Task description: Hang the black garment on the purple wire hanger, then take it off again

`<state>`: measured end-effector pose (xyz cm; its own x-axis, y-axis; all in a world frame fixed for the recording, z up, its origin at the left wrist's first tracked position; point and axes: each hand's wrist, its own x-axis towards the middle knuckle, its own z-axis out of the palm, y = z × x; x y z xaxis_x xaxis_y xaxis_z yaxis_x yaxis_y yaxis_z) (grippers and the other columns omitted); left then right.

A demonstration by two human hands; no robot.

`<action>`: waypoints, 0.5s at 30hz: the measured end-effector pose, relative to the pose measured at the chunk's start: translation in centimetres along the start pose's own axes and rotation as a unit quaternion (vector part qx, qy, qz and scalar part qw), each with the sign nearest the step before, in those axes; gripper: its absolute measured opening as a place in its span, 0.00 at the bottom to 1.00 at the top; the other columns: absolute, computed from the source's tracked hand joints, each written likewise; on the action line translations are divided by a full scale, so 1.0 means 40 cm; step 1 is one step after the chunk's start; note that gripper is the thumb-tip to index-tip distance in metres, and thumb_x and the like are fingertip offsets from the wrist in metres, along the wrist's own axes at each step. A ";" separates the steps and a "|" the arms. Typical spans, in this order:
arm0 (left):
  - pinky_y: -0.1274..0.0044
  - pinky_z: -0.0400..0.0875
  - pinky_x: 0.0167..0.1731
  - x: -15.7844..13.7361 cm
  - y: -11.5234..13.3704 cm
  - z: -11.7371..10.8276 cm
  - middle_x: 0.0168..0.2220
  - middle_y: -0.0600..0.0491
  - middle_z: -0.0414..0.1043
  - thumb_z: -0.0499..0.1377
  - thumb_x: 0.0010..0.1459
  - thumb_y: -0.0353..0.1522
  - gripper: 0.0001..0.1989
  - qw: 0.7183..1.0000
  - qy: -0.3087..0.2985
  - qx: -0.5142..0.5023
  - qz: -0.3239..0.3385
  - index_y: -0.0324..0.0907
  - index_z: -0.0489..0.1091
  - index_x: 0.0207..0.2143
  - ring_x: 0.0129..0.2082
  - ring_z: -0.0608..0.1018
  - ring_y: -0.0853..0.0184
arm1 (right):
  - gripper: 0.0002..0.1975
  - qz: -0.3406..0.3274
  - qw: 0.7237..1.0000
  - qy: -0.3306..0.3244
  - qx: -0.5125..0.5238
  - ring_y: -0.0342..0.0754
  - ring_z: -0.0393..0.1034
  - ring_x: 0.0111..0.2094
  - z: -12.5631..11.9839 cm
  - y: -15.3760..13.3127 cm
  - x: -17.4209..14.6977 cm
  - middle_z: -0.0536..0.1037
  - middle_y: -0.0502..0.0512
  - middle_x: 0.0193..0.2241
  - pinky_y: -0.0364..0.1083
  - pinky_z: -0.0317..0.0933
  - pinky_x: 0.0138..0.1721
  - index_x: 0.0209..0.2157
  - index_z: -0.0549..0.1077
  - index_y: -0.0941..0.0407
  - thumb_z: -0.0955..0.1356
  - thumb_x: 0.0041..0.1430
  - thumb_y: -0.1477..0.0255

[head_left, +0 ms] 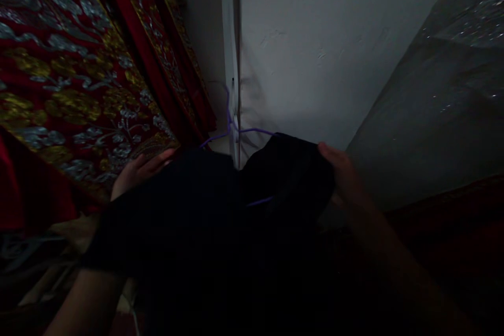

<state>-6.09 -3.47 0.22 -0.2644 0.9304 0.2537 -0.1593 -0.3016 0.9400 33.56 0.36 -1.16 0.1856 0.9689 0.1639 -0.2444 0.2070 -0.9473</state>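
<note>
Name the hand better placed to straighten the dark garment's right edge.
Likely the right hand: it touches the dark garment there, while the left hand is at the opposite side, partly hidden by the cloth.

Two hands [136, 174] [348, 181], one dark garment [189, 210], one purple hanger [254, 129], one shiny sheet [444, 94]
</note>
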 end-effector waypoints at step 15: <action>0.73 0.72 0.42 -0.115 -0.195 0.077 0.38 0.51 0.73 0.57 0.62 0.32 0.07 0.890 0.098 0.242 0.373 0.44 0.73 0.42 0.39 0.76 0.65 | 0.21 -0.085 0.995 0.011 -0.042 0.58 0.79 0.38 0.031 0.015 0.063 0.79 0.54 0.26 0.55 0.74 0.38 0.29 0.73 0.53 0.71 0.54 0.48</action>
<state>-0.72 -4.76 -7.58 -0.2934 0.4399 0.8488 0.5457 -0.6520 0.5265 32.70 3.09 -0.99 0.2382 0.9174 0.3189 -0.1274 0.3551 -0.9261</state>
